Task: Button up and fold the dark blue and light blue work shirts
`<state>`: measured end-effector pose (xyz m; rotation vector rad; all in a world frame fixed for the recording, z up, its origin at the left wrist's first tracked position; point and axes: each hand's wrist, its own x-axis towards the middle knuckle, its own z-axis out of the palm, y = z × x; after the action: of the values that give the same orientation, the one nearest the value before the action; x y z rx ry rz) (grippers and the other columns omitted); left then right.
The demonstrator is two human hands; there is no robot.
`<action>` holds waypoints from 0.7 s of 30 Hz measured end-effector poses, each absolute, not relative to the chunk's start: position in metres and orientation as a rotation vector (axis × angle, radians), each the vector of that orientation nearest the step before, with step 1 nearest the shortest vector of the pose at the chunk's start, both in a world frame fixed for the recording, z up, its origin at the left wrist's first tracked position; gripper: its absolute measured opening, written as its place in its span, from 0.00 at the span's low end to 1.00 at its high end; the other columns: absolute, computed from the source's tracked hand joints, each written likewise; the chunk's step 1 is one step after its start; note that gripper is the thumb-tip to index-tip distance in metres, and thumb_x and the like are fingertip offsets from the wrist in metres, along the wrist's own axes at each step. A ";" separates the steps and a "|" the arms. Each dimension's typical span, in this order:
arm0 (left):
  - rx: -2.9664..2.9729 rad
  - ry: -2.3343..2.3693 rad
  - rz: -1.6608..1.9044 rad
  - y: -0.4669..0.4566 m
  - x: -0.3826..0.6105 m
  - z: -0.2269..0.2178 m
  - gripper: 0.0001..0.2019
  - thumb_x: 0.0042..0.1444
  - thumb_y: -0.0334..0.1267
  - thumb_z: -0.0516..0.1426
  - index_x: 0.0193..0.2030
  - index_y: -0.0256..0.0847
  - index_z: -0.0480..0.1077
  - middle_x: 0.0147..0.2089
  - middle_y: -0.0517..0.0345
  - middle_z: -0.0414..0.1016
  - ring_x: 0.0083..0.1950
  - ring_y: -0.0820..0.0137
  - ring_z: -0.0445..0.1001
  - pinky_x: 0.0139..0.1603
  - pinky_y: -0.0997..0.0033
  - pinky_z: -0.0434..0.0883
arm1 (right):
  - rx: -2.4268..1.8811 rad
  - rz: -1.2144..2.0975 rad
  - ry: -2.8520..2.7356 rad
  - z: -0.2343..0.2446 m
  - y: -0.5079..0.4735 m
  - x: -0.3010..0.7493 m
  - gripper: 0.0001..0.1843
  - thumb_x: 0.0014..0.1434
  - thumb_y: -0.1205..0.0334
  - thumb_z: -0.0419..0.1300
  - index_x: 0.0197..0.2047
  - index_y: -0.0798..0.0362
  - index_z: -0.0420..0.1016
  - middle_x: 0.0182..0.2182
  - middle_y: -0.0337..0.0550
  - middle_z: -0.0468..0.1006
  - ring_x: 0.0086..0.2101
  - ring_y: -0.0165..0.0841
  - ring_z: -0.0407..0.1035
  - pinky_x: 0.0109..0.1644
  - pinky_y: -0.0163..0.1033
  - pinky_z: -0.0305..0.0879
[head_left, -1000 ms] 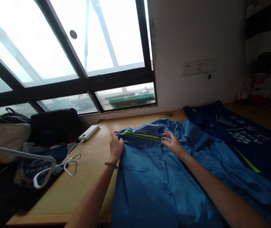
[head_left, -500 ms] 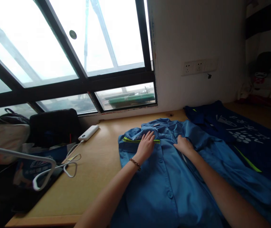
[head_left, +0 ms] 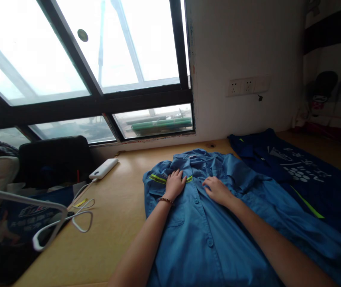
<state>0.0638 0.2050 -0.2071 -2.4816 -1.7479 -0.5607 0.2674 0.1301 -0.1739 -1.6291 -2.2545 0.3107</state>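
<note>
A blue buttoned work shirt (head_left: 188, 231) with a yellow-green stripe lies spread on the wooden table, its collar toward the window. My left hand (head_left: 175, 184) rests flat on the shirt's chest across the stripe, fingers stretched out, a beaded bracelet at the wrist. On the other side of the button line, my right hand (head_left: 217, 190) is over the shirt's front with its fingers loosely bent and apart. No cloth shows pinched between them. The shirt's sleeve on the right stretches past my right forearm.
A dark blue printed shirt (head_left: 296, 163) lies on the right. On the left are a white power bank (head_left: 103, 169) with a white cable (head_left: 81, 217), a blue bag (head_left: 39, 215) and a black chair back (head_left: 55, 157). Window and wall sockets (head_left: 242, 86) stand behind the table (head_left: 107, 239).
My right hand has let go of the shirt's front edge and moved slightly left, fingers loosening. The right front panel now lies flatter against the button line. The view has shifted a little.
</note>
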 end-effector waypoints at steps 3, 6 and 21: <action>-2.481 -1.738 -0.534 0.203 0.062 -0.207 0.20 0.58 0.46 0.44 0.53 0.40 0.62 0.58 0.51 0.61 0.58 0.62 0.56 0.55 0.63 0.55 | -2.030 0.222 -1.917 -0.182 0.140 0.280 0.20 0.55 0.61 0.51 0.52 0.52 0.63 0.54 0.52 0.58 0.52 0.46 0.53 0.49 0.47 0.55; -2.472 -1.722 -0.543 0.202 0.061 -0.208 0.19 0.58 0.45 0.44 0.53 0.41 0.62 0.57 0.51 0.61 0.58 0.61 0.57 0.55 0.62 0.55 | -2.370 0.176 -1.568 -0.186 0.149 0.300 0.38 0.48 0.48 0.58 0.58 0.55 0.52 0.58 0.62 0.46 0.53 0.58 0.48 0.46 0.56 0.55; -2.479 -1.665 -0.660 0.201 0.061 -0.208 0.16 0.57 0.42 0.47 0.49 0.39 0.64 0.54 0.47 0.64 0.55 0.60 0.60 0.54 0.57 0.58 | -1.311 1.031 -1.621 -0.161 0.145 0.310 0.32 0.50 0.55 0.57 0.57 0.53 0.57 0.48 0.47 0.68 0.45 0.36 0.65 0.47 0.41 0.62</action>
<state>0.0610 0.2008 -0.2080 -2.4794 -1.6655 -0.6602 0.3100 0.1446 -0.1608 -1.3109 -1.6209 1.0311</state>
